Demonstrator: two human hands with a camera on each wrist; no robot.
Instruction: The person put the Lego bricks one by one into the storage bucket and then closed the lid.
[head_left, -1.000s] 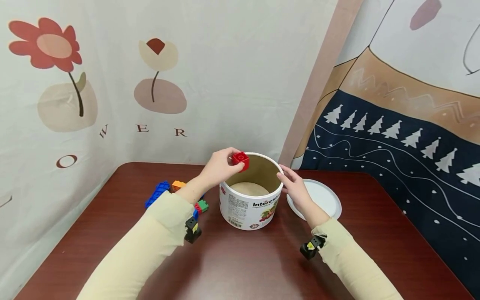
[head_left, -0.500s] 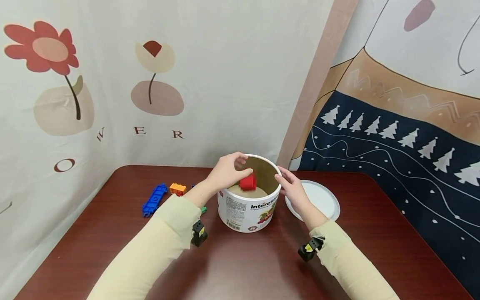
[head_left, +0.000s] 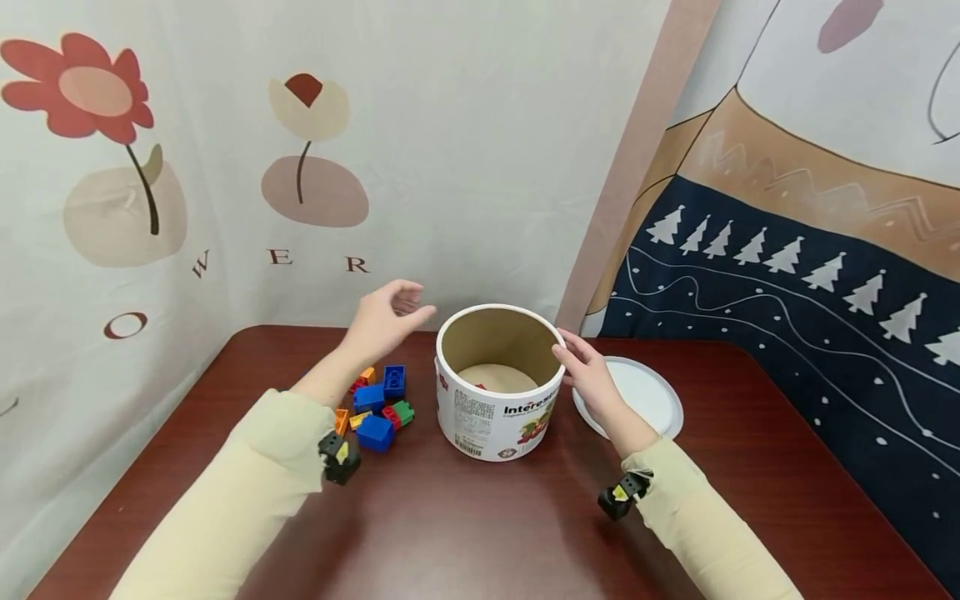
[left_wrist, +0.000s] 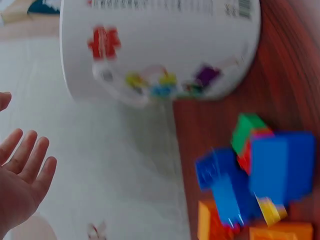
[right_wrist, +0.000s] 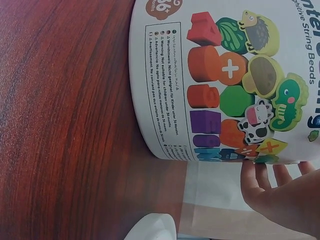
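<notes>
A round white toy tub [head_left: 472,425], printed with toy pictures, stands upright and uncovered on the table. At its right side my right hand [head_left: 592,379] holds the rim, thumb over the edge and fingers along the outer wall; the right wrist view shows these fingers [right_wrist: 250,175] against the printed side. A sliver of a red block [head_left: 481,386] shows on the tub's floor. To the tub's left my left hand [head_left: 382,321] hovers with fingers loosely spread, holding nothing. Below it lie loose building blocks: blue [head_left: 375,433], green [head_left: 404,412] and orange [head_left: 341,421] among them.
A white round lid [head_left: 645,396] lies flat on the brown table [head_left: 480,525], right of the tub and behind my right hand. Cloth hangings [head_left: 465,167] rise close behind the table's far edge. My left forearm covers part of the block pile's left side.
My left hand let the red block drop into the tub, then drew back left from the rim to above the loose blocks. My right hand stays at the tub's rim.
</notes>
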